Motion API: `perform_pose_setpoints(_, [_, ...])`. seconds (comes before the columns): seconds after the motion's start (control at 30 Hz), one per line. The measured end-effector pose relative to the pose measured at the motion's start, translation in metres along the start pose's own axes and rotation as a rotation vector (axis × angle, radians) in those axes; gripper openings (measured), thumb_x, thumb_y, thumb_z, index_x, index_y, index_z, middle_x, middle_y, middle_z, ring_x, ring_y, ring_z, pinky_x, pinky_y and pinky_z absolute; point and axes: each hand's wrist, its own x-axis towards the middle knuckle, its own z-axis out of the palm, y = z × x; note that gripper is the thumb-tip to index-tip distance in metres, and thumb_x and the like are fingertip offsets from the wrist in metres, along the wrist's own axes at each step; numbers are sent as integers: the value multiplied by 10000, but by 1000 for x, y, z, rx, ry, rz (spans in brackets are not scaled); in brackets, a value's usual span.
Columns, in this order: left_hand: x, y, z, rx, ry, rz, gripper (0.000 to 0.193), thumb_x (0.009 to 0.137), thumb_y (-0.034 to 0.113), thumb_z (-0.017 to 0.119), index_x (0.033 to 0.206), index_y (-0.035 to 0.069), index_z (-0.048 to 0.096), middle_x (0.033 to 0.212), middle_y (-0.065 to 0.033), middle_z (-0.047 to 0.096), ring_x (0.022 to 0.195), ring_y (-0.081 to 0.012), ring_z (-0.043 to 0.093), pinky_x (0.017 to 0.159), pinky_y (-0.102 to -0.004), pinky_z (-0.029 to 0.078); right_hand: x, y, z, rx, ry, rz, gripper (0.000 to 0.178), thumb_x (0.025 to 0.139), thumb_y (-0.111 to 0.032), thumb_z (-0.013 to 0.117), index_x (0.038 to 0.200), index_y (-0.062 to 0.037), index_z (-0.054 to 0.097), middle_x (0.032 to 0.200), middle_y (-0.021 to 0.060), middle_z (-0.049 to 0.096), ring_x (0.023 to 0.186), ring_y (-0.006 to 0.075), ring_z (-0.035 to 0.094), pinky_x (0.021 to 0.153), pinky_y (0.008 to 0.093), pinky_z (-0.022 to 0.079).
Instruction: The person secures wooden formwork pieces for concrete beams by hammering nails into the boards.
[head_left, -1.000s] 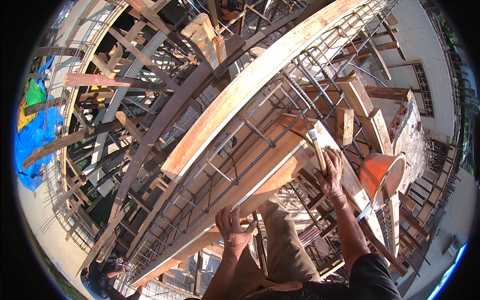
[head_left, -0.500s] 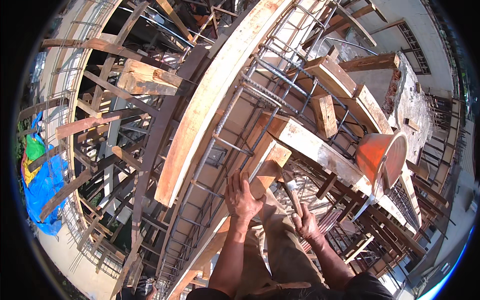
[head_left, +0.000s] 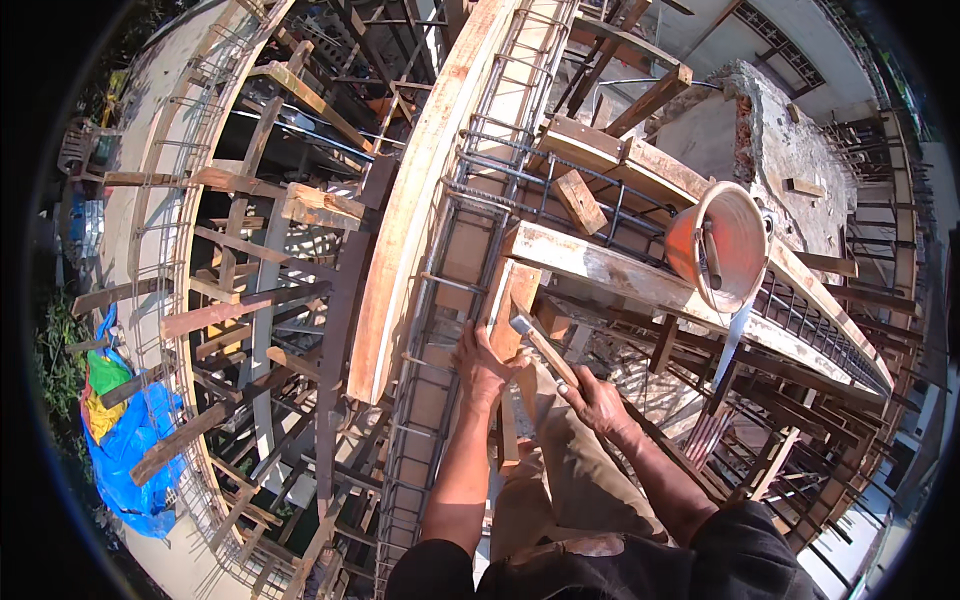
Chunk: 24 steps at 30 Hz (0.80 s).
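My right hand [head_left: 597, 402] is wrapped round the wooden handle of a hammer [head_left: 549, 352]. The metal head points up and left, close to the end of a wooden board [head_left: 511, 305]. My left hand [head_left: 482, 368] grips that board's near part, fingers over its left side and thumb on the right. Left of the hand runs a cage of steel rebar [head_left: 430, 370] inside the beam formwork. A small block of wood [head_left: 552, 318] sits just right of the board, partly in shadow. Whether a nail is under the hammer head is too small to tell.
An orange bucket [head_left: 690, 250] with a tool inside stands tilted on the right beam form [head_left: 610, 262]; a pale blade-like strip [head_left: 735, 345] hangs below it. A long curved timber [head_left: 420, 210] borders the rebar. Wooden props [head_left: 250, 310] and a blue tarp [head_left: 140, 455] are left, lower down.
The view has shifted, so the bucket and beams appear farther left or higher. My right hand has raised the hammer toward the board, its head now nearer my left hand, whose fingers have curled round the board.
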Motion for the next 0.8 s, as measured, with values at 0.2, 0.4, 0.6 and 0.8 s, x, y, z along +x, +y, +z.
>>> perform_pose_setpoints(0.2, [-78,-5,-38,-949,-430,64,905,733,515,798,1407,-6,493,1405,-192,542,1316,-324,506,1110,-430,388,-56,4,18,-38,140,-182,525,994,-428,554,1361,-61,477,1037,298,672,997,468,651,849,524,522])
perform_pose_setpoints(0.4, [-161,24,-58,-1657,-472,-509,355,931,336,689,1127,60,585,989,-147,721,1040,-298,688,936,-454,549,-114,0,33,-186,-154,-433,632,1010,-487,504,1491,-100,371,1115,267,651,986,453,656,881,527,525])
perform_pose_setpoints(0.6, [-149,-74,-7,-1364,-81,-434,394,958,378,595,1232,97,629,1207,-75,638,1094,-239,620,957,-397,510,-110,4,16,-187,-1,-555,545,987,-369,592,1445,-92,485,1309,223,520,1220,417,527,1015,493,460])
perform_pose_setpoints(0.8, [-90,-46,4,-890,71,-400,602,967,380,501,1537,200,430,1633,-118,294,1494,-305,268,1185,-544,164,-18,72,-146,-422,961,-160,781,792,-244,774,1465,-70,418,1414,198,453,1332,382,430,1119,511,360])
